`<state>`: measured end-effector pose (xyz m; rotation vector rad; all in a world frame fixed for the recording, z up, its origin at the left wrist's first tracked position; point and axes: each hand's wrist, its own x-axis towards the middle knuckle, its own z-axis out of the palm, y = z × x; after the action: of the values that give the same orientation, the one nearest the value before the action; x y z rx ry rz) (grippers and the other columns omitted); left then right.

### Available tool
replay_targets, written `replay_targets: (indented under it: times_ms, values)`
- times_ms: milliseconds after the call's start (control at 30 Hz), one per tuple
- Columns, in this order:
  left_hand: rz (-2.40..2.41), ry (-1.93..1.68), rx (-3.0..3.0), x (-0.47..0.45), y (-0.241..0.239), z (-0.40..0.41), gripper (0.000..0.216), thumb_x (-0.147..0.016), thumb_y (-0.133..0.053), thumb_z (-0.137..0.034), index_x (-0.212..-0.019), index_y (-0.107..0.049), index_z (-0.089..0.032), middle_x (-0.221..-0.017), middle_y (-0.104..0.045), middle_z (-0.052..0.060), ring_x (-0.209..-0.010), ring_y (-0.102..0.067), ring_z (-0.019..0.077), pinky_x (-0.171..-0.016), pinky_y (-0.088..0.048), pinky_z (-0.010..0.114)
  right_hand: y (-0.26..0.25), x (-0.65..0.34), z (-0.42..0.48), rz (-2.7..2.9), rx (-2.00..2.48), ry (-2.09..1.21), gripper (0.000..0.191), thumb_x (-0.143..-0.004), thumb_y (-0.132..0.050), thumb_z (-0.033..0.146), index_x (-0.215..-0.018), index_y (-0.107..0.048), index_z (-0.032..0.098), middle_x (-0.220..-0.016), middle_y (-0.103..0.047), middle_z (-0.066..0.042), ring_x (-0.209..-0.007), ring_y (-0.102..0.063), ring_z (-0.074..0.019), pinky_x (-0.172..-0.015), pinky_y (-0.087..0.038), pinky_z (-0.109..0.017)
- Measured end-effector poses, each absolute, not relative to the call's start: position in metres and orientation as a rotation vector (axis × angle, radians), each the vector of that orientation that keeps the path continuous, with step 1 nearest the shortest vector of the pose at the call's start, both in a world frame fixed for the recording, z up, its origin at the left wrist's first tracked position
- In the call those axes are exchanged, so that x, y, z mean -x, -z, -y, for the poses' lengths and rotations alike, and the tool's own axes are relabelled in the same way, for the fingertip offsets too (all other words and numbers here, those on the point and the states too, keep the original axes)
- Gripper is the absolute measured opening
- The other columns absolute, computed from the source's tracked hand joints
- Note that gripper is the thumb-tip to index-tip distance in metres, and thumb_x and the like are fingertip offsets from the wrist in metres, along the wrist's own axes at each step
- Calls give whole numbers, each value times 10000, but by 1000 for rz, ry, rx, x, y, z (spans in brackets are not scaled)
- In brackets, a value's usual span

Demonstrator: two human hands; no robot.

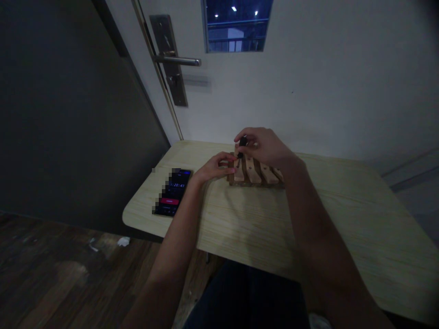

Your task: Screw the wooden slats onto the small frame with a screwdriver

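Note:
A small slatted wooden piece (255, 172), like a miniature pallet, lies on the light wooden table (260, 228) near its far edge. My right hand (264, 145) is closed round a small black tool (242, 145), a short screwdriver by its look, held upright with its tip on the piece's left end. My left hand (215, 168) rests against that left end, fingers curled and pinched beside the tool's tip; whether it holds anything there is too small to see.
A phone (173, 192) with a lit timer screen lies face up on the table's left part. Behind the table are a white wall, a door with a metal lever handle (176, 59) and a small window (236, 25). Dark wooden floor lies at the left.

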<state>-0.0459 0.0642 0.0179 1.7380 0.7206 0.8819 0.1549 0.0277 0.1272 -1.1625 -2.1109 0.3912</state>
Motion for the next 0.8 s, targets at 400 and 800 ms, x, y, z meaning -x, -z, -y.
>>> replay_targets:
  times_ms: [400,800]
  values:
    - [-710,-891,-1747,44,-18,-64,567,-656,-855,-525,-1050,-656,-169,-1195,-629,104,-1142,-588,237,-1056,-440,436,-115,-152,-35,1987,1333,-106,315,-761,-781,439,-711,-556,224,-671,-622,1,-593,-517,-144,-590,-381,-298]
    - [-728,-919,-1720,45,-15,-66,551,-621,-881,-512,-1006,-675,-175,-1168,-637,91,-1113,-594,225,-1026,-475,419,-121,-150,-28,2013,1163,-488,209,-725,-621,158,-925,-601,215,-895,-704,-24,-626,-604,-131,-579,-452,-266]
